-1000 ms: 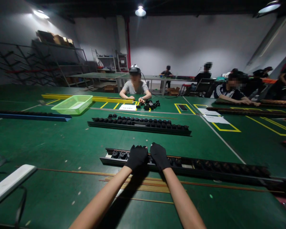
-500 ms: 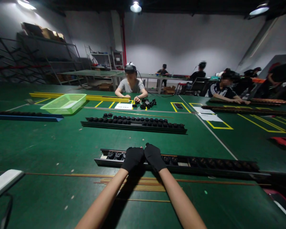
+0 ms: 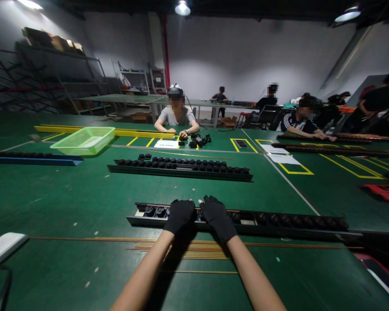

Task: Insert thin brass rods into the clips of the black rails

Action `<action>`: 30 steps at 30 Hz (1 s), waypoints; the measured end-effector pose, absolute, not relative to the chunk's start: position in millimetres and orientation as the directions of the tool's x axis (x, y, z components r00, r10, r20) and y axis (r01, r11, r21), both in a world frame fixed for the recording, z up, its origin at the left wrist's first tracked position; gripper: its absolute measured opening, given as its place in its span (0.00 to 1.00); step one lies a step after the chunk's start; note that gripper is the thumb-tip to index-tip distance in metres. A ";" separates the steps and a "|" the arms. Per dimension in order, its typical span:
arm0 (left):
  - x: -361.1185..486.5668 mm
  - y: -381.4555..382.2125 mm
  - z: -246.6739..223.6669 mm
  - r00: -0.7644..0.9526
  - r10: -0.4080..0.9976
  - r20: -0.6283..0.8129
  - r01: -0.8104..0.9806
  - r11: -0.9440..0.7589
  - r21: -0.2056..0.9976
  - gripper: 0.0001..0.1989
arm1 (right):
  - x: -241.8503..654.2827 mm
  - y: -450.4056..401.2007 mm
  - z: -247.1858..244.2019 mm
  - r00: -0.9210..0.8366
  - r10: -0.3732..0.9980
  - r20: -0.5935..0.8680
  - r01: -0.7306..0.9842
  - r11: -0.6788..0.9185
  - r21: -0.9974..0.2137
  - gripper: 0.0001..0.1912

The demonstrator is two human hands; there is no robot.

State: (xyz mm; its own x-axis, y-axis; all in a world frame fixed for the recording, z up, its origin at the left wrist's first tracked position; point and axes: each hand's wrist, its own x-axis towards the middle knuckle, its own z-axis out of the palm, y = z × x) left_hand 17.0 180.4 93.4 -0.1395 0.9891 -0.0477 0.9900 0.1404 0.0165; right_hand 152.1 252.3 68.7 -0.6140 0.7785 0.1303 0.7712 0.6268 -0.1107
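A long black channel [image 3: 194, 224] lies across the table in front of me, holding a row of round black parts [image 3: 160, 212]. Over its left-middle part is my left hand [image 3: 180, 215], in a black glove with bare fingertips. Its fingers are curled closed, and what they grip is hidden beneath the hand. Just right of it, my right hand [image 3: 216, 217], gloved the same way, rests over the row with its fingers apart and the thumb toward the left hand. A thin copper-coloured rod shows along the channel's far side.
Several brass-coloured rods [image 3: 201, 249] lie nearer me. A second filled black channel [image 3: 181, 171] sits beyond. Farther off are a green basket [image 3: 97, 149], a yellow channel [image 3: 142, 134] and a seated person [image 3: 176, 115] with loose black parts [image 3: 199, 140]. A white object [image 3: 6, 249] is left.
My right hand has shifted slightly right and its fingers have loosened from a closed shape. The left hand stays at about the same place on the channel.
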 end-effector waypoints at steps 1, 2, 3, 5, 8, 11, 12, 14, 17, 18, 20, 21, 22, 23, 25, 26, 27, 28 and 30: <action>17.2 180.0 94.5 -0.137 0.990 -0.046 0.990 0.138 0.013 0.20 | 153.0 253.3 69.4 -0.604 0.784 0.143 0.774 0.620 -0.131 0.19; 17.6 179.6 96.1 -0.136 0.990 -0.045 0.991 0.136 0.010 0.20 | 154.5 254.5 69.8 -0.580 0.797 0.167 0.782 0.602 -0.159 0.20; 18.1 179.1 97.7 -0.135 0.990 -0.045 0.991 0.135 0.008 0.19 | 156.8 255.5 69.5 -0.551 0.809 0.203 0.790 0.584 -0.187 0.21; 19.2 178.3 100.6 -0.135 0.990 -0.047 0.991 0.135 0.005 0.17 | 163.5 256.7 65.9 -0.507 0.811 0.293 0.794 0.572 -0.207 0.22; 20.1 178.0 101.5 -0.141 0.989 -0.046 0.990 0.141 0.003 0.17 | 175.3 255.5 54.5 -0.509 0.807 0.299 0.805 0.570 -0.167 0.22; 20.0 178.1 99.3 -0.135 0.990 -0.038 0.991 0.136 0.005 0.17 | 182.7 253.1 45.5 -0.572 0.783 0.243 0.786 0.608 -0.109 0.22; 19.8 178.1 98.6 -0.133 0.991 -0.036 0.991 0.133 0.007 0.17 | 183.9 253.0 44.6 -0.585 0.773 0.245 0.779 0.619 -0.095 0.23; 19.3 177.9 97.8 -0.131 0.991 -0.031 0.991 0.131 0.009 0.16 | 185.8 254.3 46.1 -0.595 0.758 0.266 0.772 0.631 -0.071 0.24; 18.4 177.6 97.7 -0.128 0.991 -0.028 0.992 0.129 0.013 0.16 | 191.9 259.1 52.3 -0.550 0.767 0.331 0.799 0.598 -0.060 0.24; 18.1 177.6 97.5 -0.128 0.991 -0.027 0.992 0.129 0.014 0.16 | 195.0 260.6 54.1 -0.521 0.778 0.352 0.816 0.575 -0.062 0.24; 17.5 177.8 96.3 -0.129 0.991 -0.025 0.991 0.129 0.017 0.16 | 201.5 262.1 56.6 -0.492 0.806 0.329 0.841 0.538 -0.060 0.22; 17.2 178.1 95.3 -0.130 0.991 -0.023 0.991 0.130 0.019 0.17 | 204.2 262.0 57.0 -0.494 0.818 0.293 0.846 0.531 -0.055 0.21; 16.9 178.4 94.2 -0.131 0.991 -0.019 0.991 0.131 0.021 0.17 | 206.2 261.6 57.1 -0.501 0.826 0.257 0.847 0.529 -0.049 0.21; 16.6 178.7 92.9 -0.131 0.991 -0.016 0.991 0.132 0.023 0.17 | 207.3 261.0 56.8 -0.504 0.832 0.230 0.849 0.527 -0.045 0.21; 16.0 179.3 90.7 -0.132 0.991 -0.014 0.991 0.132 0.026 0.17 | 207.4 260.9 55.6 -0.490 0.843 0.222 0.858 0.511 -0.048 0.21; 15.6 179.6 89.9 -0.132 0.991 -0.015 0.991 0.133 0.027 0.17 | 207.2 261.9 54.7 -0.474 0.847 0.239 0.865 0.499 -0.055 0.21; 15.3 179.8 89.4 -0.132 0.991 -0.017 0.991 0.132 0.028 0.17 | 207.2 263.6 53.5 -0.462 0.849 0.258 0.869 0.491 -0.062 0.21; 15.0 180.0 89.1 -0.133 0.991 -0.019 0.991 0.133 0.029 0.17 | 207.8 266.0 52.0 -0.451 0.847 0.282 0.871 0.487 -0.067 0.20; 14.6 180.2 89.0 -0.136 0.990 -0.024 0.990 0.137 0.030 0.16 | 211.3 272.1 47.8 -0.405 0.837 0.367 0.884 0.461 -0.077 0.20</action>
